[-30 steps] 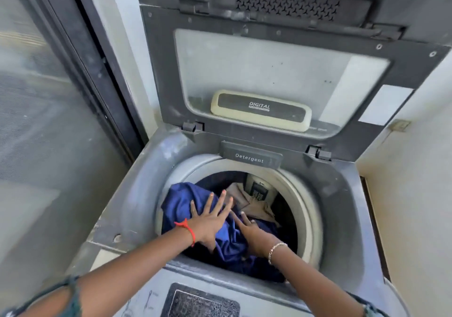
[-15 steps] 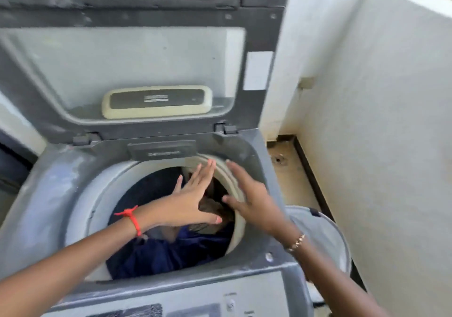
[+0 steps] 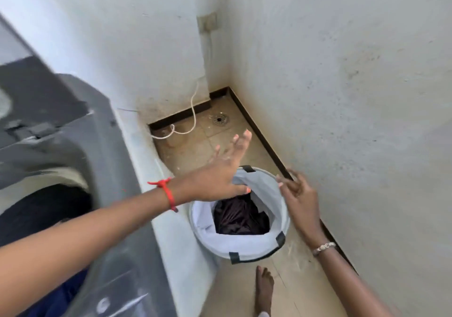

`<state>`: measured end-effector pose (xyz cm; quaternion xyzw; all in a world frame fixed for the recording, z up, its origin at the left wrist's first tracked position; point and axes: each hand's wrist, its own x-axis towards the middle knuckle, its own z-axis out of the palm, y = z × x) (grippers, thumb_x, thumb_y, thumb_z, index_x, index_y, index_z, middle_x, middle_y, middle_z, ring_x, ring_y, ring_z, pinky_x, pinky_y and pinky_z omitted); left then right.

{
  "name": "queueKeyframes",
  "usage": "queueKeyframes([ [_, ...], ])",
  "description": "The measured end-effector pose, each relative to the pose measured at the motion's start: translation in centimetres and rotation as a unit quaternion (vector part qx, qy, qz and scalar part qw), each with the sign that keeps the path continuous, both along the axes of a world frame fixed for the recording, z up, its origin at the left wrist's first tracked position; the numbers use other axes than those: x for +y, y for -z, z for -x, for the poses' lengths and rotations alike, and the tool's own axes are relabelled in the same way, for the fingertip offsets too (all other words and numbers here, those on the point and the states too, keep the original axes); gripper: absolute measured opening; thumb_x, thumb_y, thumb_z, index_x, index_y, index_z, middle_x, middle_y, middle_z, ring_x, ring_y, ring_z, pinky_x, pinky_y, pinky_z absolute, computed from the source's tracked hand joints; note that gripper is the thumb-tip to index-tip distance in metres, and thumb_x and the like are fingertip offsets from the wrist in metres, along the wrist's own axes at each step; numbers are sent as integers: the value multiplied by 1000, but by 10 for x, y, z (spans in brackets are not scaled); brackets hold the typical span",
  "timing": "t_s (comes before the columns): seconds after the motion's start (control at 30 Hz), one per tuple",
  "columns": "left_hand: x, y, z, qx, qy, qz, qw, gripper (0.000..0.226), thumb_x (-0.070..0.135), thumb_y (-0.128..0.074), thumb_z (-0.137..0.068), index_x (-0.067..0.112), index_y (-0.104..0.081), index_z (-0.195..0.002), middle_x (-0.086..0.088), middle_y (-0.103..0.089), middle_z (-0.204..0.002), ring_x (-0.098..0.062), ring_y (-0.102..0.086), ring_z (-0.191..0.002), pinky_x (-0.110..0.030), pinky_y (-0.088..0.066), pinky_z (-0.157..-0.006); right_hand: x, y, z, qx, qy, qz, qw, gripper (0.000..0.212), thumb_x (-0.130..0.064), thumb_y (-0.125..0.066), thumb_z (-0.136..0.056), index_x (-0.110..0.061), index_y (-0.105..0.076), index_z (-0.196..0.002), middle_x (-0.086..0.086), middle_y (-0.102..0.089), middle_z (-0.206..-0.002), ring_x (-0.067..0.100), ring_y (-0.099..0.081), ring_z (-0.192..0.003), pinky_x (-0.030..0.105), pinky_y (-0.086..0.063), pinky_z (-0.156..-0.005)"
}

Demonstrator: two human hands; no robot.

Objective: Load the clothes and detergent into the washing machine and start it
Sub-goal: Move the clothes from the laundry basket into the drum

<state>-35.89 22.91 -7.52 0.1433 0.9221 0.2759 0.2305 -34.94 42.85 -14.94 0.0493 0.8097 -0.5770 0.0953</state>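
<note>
Head view: both empty hands, left hand (image 3: 220, 177) and right hand (image 3: 299, 201), above laundry basket (image 3: 244, 245) (no legible labels).

Two hands (image 3: 220, 172), one washing machine (image 3: 102, 160), one laundry basket (image 3: 247, 245), one bare foot (image 3: 264, 289), one floor drain (image 3: 220, 119).

From my feed the washing machine (image 3: 80, 170) is smeared with motion blur and cut by the left edge, my left hand (image 3: 220, 170) hides part of the laundry basket (image 3: 244, 245) rim, and its dark clothes (image 3: 239, 216) stay indistinct
</note>
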Motion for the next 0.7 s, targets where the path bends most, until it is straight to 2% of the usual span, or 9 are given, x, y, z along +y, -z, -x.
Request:
queueKeyframes([
  [0.07,29,53,36,-43,31,35,998,101,29,-60,-88,12,23,-144,0,24,-154,-15,19,-143,-40,11,-114,3,47,11,-18,-18,-49,998,31,-13,-53,-92,-18,-51,-123,13,-73,-91,19,-67,-80,18,-48,-72],
  [0.13,47,121,63,-76,68,96,990,97,24,-59,-88,9,18,-146,-4,20,-156,-18,14,-144,-42,7,-115,0,108,19,-56,-51,-87,993,32,-14,-50,-93,-13,-49,-125,10,-72,-84,18,-66,-78,16,-45,-68],
  [0.17,52,158,75,-95,91,128,983,95,22,-57,-88,9,16,-147,-5,18,-156,-18,12,-145,-43,4,-115,-2,141,23,-86,-66,-98,989,36,-14,-49,-93,-13,-46,-129,8,-72,-88,17,-66,-85,21,-47,-74],
  [0.27,63,270,98,-188,143,200,951,85,15,-50,-90,8,11,-148,-9,12,-158,-20,3,-146,-41,-6,-116,-11,240,27,-172,-94,-109,975,50,-14,-46,-94,-13,-30,-141,13,-57,-126,25,-53,-118,38,-44,-97],
  [0.37,58,374,99,-249,177,267,914,84,11,-53,-89,8,7,-149,-10,10,-158,-21,-1,-146,-39,-16,-114,-15,315,25,-251,-68,-122,958,66,-18,-49,-94,-9,-11,-147,20,-44,-138,32,-45,-125,38,-41,-99],
  [0.47,43,508,86,-216,213,349,887,111,25,-72,-78,12,14,-148,-10,16,-157,-24,10,-145,-53,-1,-114,-11,443,13,-319,-77,-126,936,91,-25,-61,-87,-10,6,-148,19,-21,-152,31,-23,-140,39,-27,-110],
  [0.5,34,513,88,-178,212,377,884,126,35,-78,-69,14,18,-146,-9,19,-156,-25,14,-144,-57,3,-111,-12,451,24,-323,-87,-148,931,101,-30,-67,-83,-12,9,-148,17,-10,-155,31,-14,-143,43,-22,-114],
  [0.57,31,574,63,-152,220,402,876,145,51,-83,-52,18,23,-145,-7,23,-155,-28,18,-143,-63,10,-107,-12,512,2,-327,-152,-208,909,118,-38,-75,-72,-18,14,-147,13,4,-157,31,-2,-145,50,-14,-115],
  [0.7,14,632,37,-127,150,391,899,156,62,-82,-38,28,30,-141,-5,31,-152,-32,24,-141,-66,12,-104,-15,561,9,-257,-299,-329,858,139,-41,-84,-58,-32,28,-141,7,26,-154,30,13,-144,57,-7,-113],
])
